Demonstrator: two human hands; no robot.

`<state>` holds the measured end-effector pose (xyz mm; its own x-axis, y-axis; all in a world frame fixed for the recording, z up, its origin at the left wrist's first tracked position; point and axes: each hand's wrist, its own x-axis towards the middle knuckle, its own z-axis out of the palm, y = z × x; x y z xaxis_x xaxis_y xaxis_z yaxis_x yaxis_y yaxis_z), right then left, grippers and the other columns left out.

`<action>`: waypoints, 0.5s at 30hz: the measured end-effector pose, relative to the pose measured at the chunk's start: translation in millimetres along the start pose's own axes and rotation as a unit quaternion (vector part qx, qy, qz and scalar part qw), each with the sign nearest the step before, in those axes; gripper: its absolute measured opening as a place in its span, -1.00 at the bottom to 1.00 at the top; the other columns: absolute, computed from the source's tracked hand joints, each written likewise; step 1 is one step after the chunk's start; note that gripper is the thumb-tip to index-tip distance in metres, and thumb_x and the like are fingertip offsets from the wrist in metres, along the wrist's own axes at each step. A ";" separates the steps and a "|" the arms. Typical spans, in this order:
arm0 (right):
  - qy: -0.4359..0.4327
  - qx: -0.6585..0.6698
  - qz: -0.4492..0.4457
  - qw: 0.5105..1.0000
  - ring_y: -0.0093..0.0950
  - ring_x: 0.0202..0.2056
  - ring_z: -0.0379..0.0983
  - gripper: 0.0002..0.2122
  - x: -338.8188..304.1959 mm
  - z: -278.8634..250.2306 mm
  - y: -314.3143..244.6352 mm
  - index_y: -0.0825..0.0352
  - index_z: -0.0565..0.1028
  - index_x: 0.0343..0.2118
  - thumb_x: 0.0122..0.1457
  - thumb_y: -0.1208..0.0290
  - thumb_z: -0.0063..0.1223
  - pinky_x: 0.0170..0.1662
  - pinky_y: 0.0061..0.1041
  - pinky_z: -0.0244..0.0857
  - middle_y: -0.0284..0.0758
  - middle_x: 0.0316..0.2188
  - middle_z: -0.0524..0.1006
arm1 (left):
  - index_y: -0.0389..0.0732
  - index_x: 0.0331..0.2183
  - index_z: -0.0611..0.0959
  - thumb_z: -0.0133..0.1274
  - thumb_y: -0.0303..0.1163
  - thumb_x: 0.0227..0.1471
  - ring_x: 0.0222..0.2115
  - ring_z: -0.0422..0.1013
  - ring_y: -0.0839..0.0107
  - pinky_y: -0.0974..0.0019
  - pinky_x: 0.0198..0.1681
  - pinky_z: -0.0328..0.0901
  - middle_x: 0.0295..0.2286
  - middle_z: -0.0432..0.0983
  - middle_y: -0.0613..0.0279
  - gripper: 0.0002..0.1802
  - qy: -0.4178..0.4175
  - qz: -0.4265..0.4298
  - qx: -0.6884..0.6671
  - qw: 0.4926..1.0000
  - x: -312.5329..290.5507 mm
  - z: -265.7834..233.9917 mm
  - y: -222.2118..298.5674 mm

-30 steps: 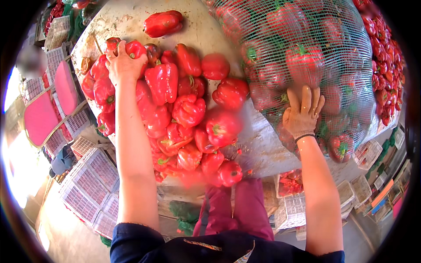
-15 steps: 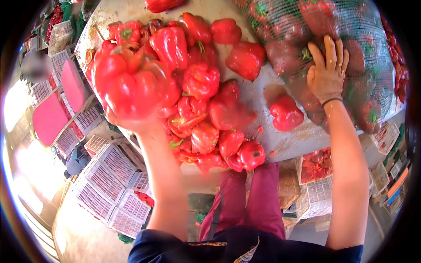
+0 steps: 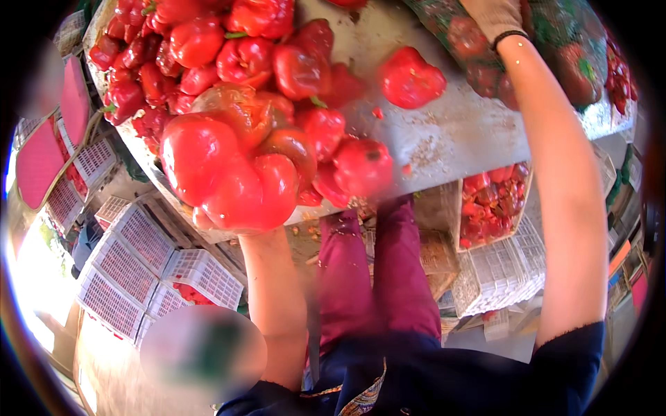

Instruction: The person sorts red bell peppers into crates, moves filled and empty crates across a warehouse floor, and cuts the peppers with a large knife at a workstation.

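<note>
A large, shiny red bell pepper [image 3: 232, 177] is held up close in my left hand [image 3: 203, 220], above the near left edge of the table. The pepper covers most of that hand; only a bit of it and the wrist show. Behind it lies a heap of red bell peppers [image 3: 198, 41], some dark or wrinkled. At the top right, my right hand [image 3: 496, 17] in a tan glove, a dark band at its wrist, rests at a green net bag [image 3: 569, 41] full of peppers. Its fingers are cut off by the picture's upper edge. A single red pepper [image 3: 413, 78] lies between heap and bag.
The pale table [image 3: 451, 132] is stained and strewn with pepper scraps. Below its edge stand a crate of red peppers [image 3: 492, 204] and a white crate [image 3: 503, 267]. More white plastic crates [image 3: 128, 260] and pink-backed chairs [image 3: 45, 163] are at left.
My view has shifted, so the table sits higher in the picture. My left hand still holds the pepper, now lower and nearer me. My right hand's fingers have passed out of the picture.
</note>
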<state>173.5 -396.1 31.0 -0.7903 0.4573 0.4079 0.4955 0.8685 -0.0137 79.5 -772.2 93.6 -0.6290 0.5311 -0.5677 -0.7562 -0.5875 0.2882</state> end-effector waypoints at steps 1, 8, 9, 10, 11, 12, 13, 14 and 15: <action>-0.012 0.046 0.049 0.998 -0.17 0.18 0.11 -0.59 -11.4 -19.1 -4.0 0.30 0.41 -0.04 -0.05 0.47 0.04 0.22 -0.31 0.03 -0.15 0.16 0.24 | -0.23 -0.07 0.49 0.12 -0.22 -0.13 -0.05 0.34 0.06 0.00 0.03 0.26 -0.07 0.36 -0.08 -0.46 -0.010 -0.019 -0.006 1.000 -6.6 1.1 -6.9; -0.227 0.856 0.431 -0.173 -0.44 -0.12 0.46 -0.62 -177.0 -167.4 -191.7 0.34 0.38 0.02 0.12 0.40 0.05 -0.16 -0.38 0.46 -0.17 -0.02 0.42 | -0.22 -0.08 0.51 0.15 -0.20 -0.15 0.00 0.31 0.01 -0.04 0.06 0.23 -0.02 0.32 -0.13 -0.45 -0.037 -0.085 0.168 0.981 -101.5 15.6 -7.0; -0.233 0.867 0.410 -0.163 -0.45 -0.08 0.43 -0.59 -194.7 -175.4 -202.2 0.33 0.36 0.04 0.12 0.38 0.06 -0.12 -0.38 0.44 -0.18 0.00 0.41 | -0.21 -0.08 0.51 0.15 -0.20 -0.15 0.01 0.30 0.00 -0.04 0.07 0.23 -0.01 0.31 -0.14 -0.45 -0.069 -0.101 0.235 0.964 -110.0 16.3 -6.9; -0.238 0.880 0.396 -0.110 -0.46 -0.06 0.42 -0.55 -207.3 -181.1 -200.9 0.32 0.33 0.07 0.10 0.37 0.09 -0.08 -0.39 0.42 -0.20 -0.01 0.42 | -0.21 -0.09 0.51 0.16 -0.20 -0.16 0.01 0.30 -0.01 -0.05 0.07 0.22 -0.01 0.31 -0.15 -0.45 -0.117 -0.104 0.310 0.938 -118.5 15.0 -5.5; -0.241 0.891 0.380 -0.062 -0.46 -0.05 0.41 -0.51 -211.4 -190.2 -199.8 0.31 0.29 0.10 0.08 0.37 0.11 -0.04 -0.39 0.39 -0.22 -0.03 0.43 | -0.13 -0.08 0.53 0.23 -0.17 -0.21 0.07 0.22 -0.06 -0.06 0.09 0.18 0.04 0.24 -0.18 -0.41 -0.215 -0.072 0.438 0.870 -123.0 10.9 4.3; -0.248 0.897 0.366 -0.012 -0.46 -0.03 0.40 -0.46 -216.3 -195.3 -201.5 0.29 0.26 0.12 0.07 0.36 0.14 0.00 -0.40 0.36 -0.24 -0.04 0.44 | -0.04 -0.07 0.54 0.30 -0.15 -0.26 0.13 0.15 -0.12 -0.08 0.11 0.13 0.09 0.18 -0.21 -0.37 -0.300 -0.014 0.541 0.786 -125.9 0.5 15.3; -0.254 0.902 0.332 0.106 -0.46 -0.04 0.41 -0.43 -217.0 -200.4 -193.9 0.28 0.24 0.13 0.05 0.36 0.16 0.01 -0.42 0.35 -0.25 -0.06 0.45 | 0.00 -0.03 0.53 0.32 -0.10 -0.27 0.15 0.11 -0.12 -0.07 0.12 0.11 0.12 0.14 -0.21 -0.32 -0.359 0.045 0.608 0.706 -126.3 -7.1 18.5; -0.240 0.896 0.373 0.039 -0.47 -0.04 0.41 -0.39 -216.9 -200.5 -193.3 0.27 0.21 0.15 0.01 0.42 0.19 0.00 -0.44 0.34 -0.27 -0.07 0.45 | 0.04 0.01 0.51 0.34 -0.05 -0.28 0.17 0.07 -0.13 -0.06 0.13 0.09 0.14 0.11 -0.21 -0.27 -0.417 0.109 0.662 0.613 -126.9 -14.5 24.7; -0.219 0.883 0.414 -0.027 -0.48 -0.04 0.41 -0.34 -217.4 -200.8 -192.5 0.26 0.18 0.16 -0.04 0.48 0.22 -0.01 -0.46 0.33 -0.29 -0.07 0.45 | -0.08 0.10 0.42 0.31 0.01 -0.26 0.18 0.08 -0.03 0.01 0.16 0.07 0.17 0.07 -0.16 -0.13 -0.357 0.038 0.700 0.618 -139.3 -21.4 34.2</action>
<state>322.3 -701.1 128.2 -0.9060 0.0386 -0.4214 -0.0764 -0.9944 0.0731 145.2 -879.4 166.0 -0.2144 0.9616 -0.1715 0.1784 0.2111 0.9610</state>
